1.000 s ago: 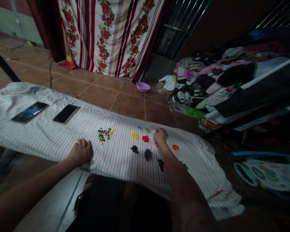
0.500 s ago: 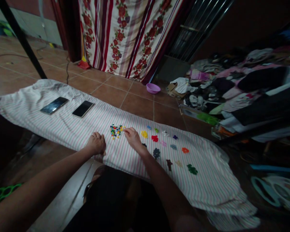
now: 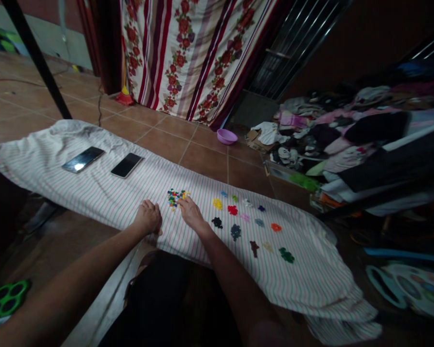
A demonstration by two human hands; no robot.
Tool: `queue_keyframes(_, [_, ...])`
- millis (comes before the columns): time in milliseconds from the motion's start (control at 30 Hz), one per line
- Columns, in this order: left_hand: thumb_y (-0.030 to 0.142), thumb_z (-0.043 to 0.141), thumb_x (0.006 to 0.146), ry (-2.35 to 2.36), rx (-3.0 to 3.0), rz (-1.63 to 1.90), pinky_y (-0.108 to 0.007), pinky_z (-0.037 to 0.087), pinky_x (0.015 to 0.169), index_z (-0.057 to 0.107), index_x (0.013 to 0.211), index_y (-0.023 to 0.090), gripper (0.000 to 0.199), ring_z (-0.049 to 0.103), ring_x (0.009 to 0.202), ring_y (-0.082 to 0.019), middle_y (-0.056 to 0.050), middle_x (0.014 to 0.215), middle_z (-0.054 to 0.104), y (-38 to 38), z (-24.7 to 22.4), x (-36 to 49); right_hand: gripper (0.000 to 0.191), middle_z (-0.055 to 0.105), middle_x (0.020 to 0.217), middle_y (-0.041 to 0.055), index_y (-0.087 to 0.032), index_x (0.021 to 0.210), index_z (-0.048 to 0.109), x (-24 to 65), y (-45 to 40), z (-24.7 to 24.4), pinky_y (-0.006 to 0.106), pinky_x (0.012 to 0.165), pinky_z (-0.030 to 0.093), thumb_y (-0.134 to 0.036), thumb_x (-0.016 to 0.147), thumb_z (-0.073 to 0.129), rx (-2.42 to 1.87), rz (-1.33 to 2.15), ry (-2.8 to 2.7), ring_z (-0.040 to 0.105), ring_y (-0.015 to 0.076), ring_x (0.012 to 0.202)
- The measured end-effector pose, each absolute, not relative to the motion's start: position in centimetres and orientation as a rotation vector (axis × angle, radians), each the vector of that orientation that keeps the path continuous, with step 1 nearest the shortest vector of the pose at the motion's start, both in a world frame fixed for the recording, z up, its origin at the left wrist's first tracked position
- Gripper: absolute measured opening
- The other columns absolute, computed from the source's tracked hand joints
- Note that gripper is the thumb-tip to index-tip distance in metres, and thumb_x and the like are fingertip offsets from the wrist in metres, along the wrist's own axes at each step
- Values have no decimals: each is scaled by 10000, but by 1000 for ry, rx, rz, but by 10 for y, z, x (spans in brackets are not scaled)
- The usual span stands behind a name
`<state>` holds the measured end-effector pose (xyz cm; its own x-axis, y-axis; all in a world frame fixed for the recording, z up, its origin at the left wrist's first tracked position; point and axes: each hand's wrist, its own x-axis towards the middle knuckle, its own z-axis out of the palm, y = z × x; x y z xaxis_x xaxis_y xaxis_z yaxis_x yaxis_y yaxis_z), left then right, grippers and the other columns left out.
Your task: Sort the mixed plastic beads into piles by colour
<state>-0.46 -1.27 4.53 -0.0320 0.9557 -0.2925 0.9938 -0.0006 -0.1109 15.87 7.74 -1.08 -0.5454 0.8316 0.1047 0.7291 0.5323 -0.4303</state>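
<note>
A mixed heap of tiny coloured pieces (image 3: 173,196) lies on a striped cloth (image 3: 198,250). At the heap's near right side, my right hand (image 3: 191,213) has its fingertips drawn together among the pieces; whatever is between them is too small to make out. My left hand (image 3: 149,218) rests on the cloth near its front edge, fingers curled, the inside of the palm hidden. Right of my right hand, pieces lie in small piles by colour, among them a yellow pile (image 3: 217,204), a red pile (image 3: 232,210), a black pile (image 3: 217,222) and a green pile (image 3: 286,255).
Two dark-screened phones, a left one (image 3: 83,160) and a right one (image 3: 126,165), lie on the cloth's left part. A purple basin (image 3: 226,137) stands on the tiled floor beyond. Heaped clothes (image 3: 332,125) fill the right side, and a floral curtain (image 3: 188,58) hangs behind.
My right hand has moved a little left and nearer to me, from the heap's right edge onto its near side. The black pile has come fully into view. My left hand stays curled.
</note>
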Motion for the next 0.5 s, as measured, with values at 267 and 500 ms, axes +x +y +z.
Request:
queue_keyframes(267, [556,704,594,2094,2065,-445,-457,328,917,396,1305,-50,983,400,1226,-476,-402,1334,383,-13,47,-5,277,541,1042,62,-210,1062,643,156,83,-9,261,890,422,-134,894,436,-1337,533,-2478,529,154,990])
queue_keyframes(500, [545,709,595,2096,2081,-398,-440,346,885,445,1242,-64,927,443,1174,-467,-416,1284,415,-13,47,-6,219,516,1041,45,-218,1025,609,156,79,-14,282,871,422,-142,858,488,-1387,572,-2416,517,157,944])
